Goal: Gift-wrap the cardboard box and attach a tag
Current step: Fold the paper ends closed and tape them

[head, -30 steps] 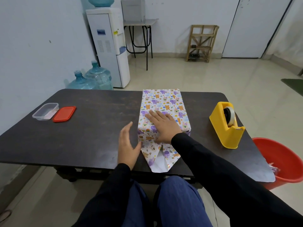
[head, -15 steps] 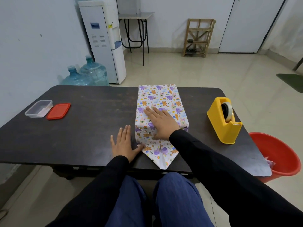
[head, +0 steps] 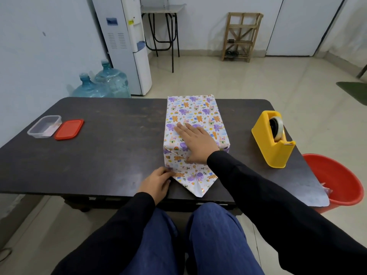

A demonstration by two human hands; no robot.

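Note:
The cardboard box [head: 193,114], covered in white paper printed with cartoon animals, lies lengthwise in the middle of the dark table [head: 111,147]. At its near end a pointed paper flap [head: 195,178] lies flat on the table. My right hand [head: 195,144] rests palm down with fingers spread on the near part of the box top. My left hand [head: 157,182] sits on the table with its fingertips curled onto the flap's left edge by the box's near left corner. No tag is visible.
A yellow tape dispenser [head: 273,139] stands at the table's right. A clear plastic container [head: 44,126] and its red lid [head: 69,129] lie at the left. A red bucket [head: 337,179] sits on the floor beyond the table's right corner.
My left hand went from raised beside the box, to flat on the table, to fingers curled at the flap's left edge. The flap now lies flatter. My right hand stayed on the box top.

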